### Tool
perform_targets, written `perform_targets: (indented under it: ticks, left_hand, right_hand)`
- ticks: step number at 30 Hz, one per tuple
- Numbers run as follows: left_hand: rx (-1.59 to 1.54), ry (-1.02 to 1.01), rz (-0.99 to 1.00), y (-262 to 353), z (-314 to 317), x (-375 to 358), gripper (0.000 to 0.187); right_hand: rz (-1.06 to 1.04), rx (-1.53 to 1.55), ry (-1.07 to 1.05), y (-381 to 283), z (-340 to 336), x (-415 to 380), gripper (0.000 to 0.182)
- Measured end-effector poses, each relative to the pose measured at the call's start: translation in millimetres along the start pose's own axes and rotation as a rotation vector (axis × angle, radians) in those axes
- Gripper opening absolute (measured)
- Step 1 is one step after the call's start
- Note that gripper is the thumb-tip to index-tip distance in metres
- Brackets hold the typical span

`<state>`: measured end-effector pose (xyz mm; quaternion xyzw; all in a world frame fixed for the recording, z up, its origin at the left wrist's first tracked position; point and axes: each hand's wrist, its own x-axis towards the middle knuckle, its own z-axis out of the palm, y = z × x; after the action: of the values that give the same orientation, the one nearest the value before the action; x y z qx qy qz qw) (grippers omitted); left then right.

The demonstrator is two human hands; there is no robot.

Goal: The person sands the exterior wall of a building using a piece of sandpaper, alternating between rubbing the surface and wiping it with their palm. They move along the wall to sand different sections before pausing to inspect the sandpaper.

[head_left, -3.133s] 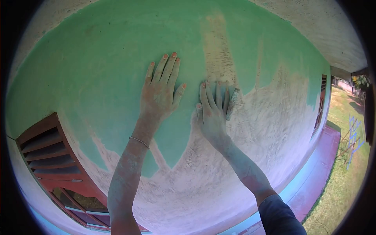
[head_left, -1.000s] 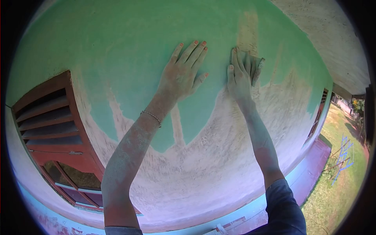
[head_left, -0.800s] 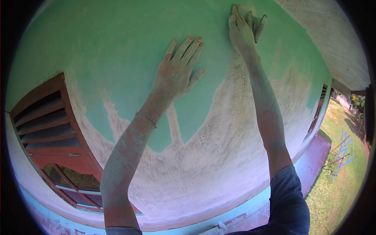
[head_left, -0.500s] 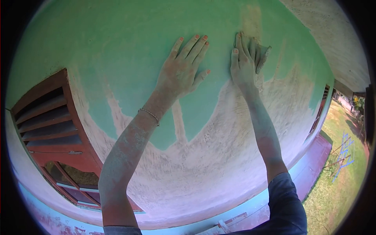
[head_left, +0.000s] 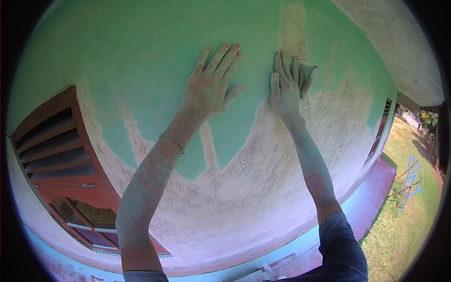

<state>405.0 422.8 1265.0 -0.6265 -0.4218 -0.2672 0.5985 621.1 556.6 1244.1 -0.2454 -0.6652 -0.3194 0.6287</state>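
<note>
My left hand (head_left: pixel 209 89) lies flat against the green painted wall (head_left: pixel 155 56), fingers spread and holding nothing. A thin bracelet circles that wrist. Further right, my right hand (head_left: pixel 285 94) presses a folded, worn sheet of sandpaper (head_left: pixel 307 77) to the wall. The sheet's curled, dusty edge sticks out to the right of the fingers; the rest is hidden under the palm. Just above the right fingertips runs a pale scuffed stripe (head_left: pixel 292 30) in the green paint. Pale dust coats both hands and forearms.
At left is a red-brown louvred window frame (head_left: pixel 87 150) with panes below. Whitish bare wall (head_left: pixel 244 202) spreads under the green paint. A ledge (head_left: pixel 305 254) runs along the wall's foot. Grass (head_left: pixel 399 235) and a blue rack (head_left: pixel 411 183) lie to the right.
My right hand has slid down the wall with the sandpaper, and more of the pale stripe shows above it. My left hand stays flat on about the same spot. The view has shifted slightly.
</note>
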Motion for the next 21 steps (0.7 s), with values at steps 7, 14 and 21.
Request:
perform_targets:
  ticks: [7, 14, 21]
  left_hand:
    - [0.044, -0.046, -0.015, 5, -2, 0, 0.074]
    - [0.024, -0.085, -0.007, 4, -11, -7, 0.075]
    - [0.031, -0.089, -0.037, 12, -9, -8, 0.077]
  right_hand:
    - [0.184, 0.077, -0.105, 30, -18, 184, 0.055]
    - [-0.072, -0.008, 0.013, 16, 3, 4, 0.055]
    - [0.385, -0.089, -0.232, 14, -36, 189, 0.057]
